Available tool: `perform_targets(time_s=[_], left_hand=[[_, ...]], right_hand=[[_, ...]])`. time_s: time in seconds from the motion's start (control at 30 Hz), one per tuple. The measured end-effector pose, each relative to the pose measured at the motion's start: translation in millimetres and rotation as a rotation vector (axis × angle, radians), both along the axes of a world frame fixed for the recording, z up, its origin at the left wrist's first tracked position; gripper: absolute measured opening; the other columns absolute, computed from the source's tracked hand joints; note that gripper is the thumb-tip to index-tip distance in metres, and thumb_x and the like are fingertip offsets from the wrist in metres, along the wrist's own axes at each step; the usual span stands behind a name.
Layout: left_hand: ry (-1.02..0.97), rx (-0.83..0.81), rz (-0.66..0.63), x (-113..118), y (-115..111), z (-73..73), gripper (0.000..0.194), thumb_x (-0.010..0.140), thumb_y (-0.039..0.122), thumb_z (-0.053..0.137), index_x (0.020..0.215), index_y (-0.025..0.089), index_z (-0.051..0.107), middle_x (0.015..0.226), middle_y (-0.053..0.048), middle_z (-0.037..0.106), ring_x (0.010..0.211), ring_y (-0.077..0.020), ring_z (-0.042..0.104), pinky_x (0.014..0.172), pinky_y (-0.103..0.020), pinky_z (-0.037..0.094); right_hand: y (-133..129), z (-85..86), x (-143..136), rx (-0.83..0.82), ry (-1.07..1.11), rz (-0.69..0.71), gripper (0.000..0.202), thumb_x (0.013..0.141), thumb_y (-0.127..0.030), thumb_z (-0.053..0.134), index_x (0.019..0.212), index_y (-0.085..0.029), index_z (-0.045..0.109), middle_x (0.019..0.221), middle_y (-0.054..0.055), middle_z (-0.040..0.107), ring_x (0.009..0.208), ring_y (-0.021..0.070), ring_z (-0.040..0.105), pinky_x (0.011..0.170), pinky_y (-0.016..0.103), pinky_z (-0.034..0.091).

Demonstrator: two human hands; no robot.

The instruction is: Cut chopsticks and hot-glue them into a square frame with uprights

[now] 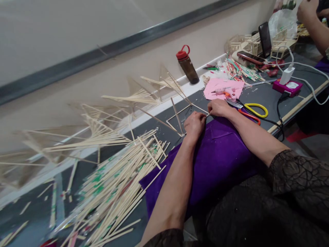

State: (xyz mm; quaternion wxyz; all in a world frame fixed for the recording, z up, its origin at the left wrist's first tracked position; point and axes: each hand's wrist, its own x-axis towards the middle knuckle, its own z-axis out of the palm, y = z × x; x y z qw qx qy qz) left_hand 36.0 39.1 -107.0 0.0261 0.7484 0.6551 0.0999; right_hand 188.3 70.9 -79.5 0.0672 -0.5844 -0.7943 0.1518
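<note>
My left hand [194, 126] and my right hand [219, 107] are close together at the table's near edge, just above a purple apron [218, 154]. Both have their fingers closed in a pinch on a thin wooden stick, a short pale bit of which shows between them. Just beyond my hands, an angular frame of joined sticks [177, 115] stands on the dark table; my fingers hide where it meets the held stick. To the right of my right hand lie scissors [257, 109] with yellow and red handles. A glue gun [227, 92] rests on pink paper [209, 85] behind it.
Loose sticks [120, 181] are heaped on plastic wrapping at left. Fanned stick structures [100, 139] line the wall. A brown bottle [189, 68] with a red lid stands behind. A purple power adapter [286, 86], cables and phones [264, 39] sit at right, near another person's arm [315, 27].
</note>
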Motion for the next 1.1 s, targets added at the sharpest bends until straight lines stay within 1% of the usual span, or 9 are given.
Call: perform_targets(time_s=[0.17,0.4,0.5,0.67,0.9,1.1], left_hand=[[0.0,0.018,-0.012,0,0,0.8,0.028,0.095,0.029,0.054,0.106,0.026,0.08,0.11,-0.008,0.073,0.102,-0.0243,0.067,0.079,-0.031,0.048],[0.019,0.015,-0.023,1,-1,0.3,0.029,0.096,0.03,0.053,0.108,0.025,0.079,0.11,-0.008,0.073,0.103,-0.0246,0.067,0.08,-0.031,0.048],[0.017,0.026,-0.041,0,0,-2.4,0.03,0.097,0.031,0.052,0.111,0.025,0.078,0.111,-0.008,0.073,0.101,-0.0239,0.068,0.078,-0.03,0.048],[0.044,0.028,-0.049,1,-1,-3.8,0.032,0.1,0.035,0.05,0.114,0.028,0.078,0.11,-0.007,0.072,0.098,-0.0222,0.069,0.073,-0.028,0.046],[0.068,0.029,-0.043,3,-5,-1.6,0.035,0.101,0.033,0.046,0.115,0.027,0.077,0.11,-0.008,0.071,0.097,-0.0228,0.069,0.072,-0.028,0.045],[0.022,0.026,-0.033,5,-5,-3.6,0.035,0.101,0.035,0.046,0.114,0.026,0.077,0.113,-0.01,0.071,0.099,-0.0245,0.068,0.074,-0.03,0.046]], right_hand=[[0,-1.2,0,0.0,0.007,-0.001,0.033,0.085,-0.018,0.064,0.114,-0.021,0.079,0.114,0.01,0.078,0.105,0.0224,0.07,0.076,0.023,0.049],[1,-5.0,1,0.029,0.016,0.0,0.031,0.085,-0.018,0.064,0.111,-0.021,0.079,0.113,0.009,0.078,0.105,0.0227,0.07,0.075,0.024,0.048],[0,-4.5,0,0.015,0.012,-0.013,0.031,0.086,-0.018,0.063,0.112,-0.022,0.079,0.114,0.009,0.078,0.106,0.0229,0.07,0.075,0.024,0.048],[-1,-3.9,-1,0.013,0.012,-0.02,0.03,0.086,-0.017,0.062,0.111,-0.022,0.079,0.114,0.009,0.077,0.106,0.0228,0.07,0.075,0.024,0.048],[2,-7.9,-1,0.028,-0.006,-0.021,0.029,0.086,-0.018,0.063,0.108,-0.023,0.08,0.111,0.009,0.078,0.104,0.0226,0.071,0.076,0.024,0.048],[7,-13.0,-1,0.056,-0.014,-0.018,0.027,0.085,-0.018,0.063,0.107,-0.022,0.08,0.11,0.009,0.078,0.104,0.0226,0.07,0.077,0.025,0.047]])
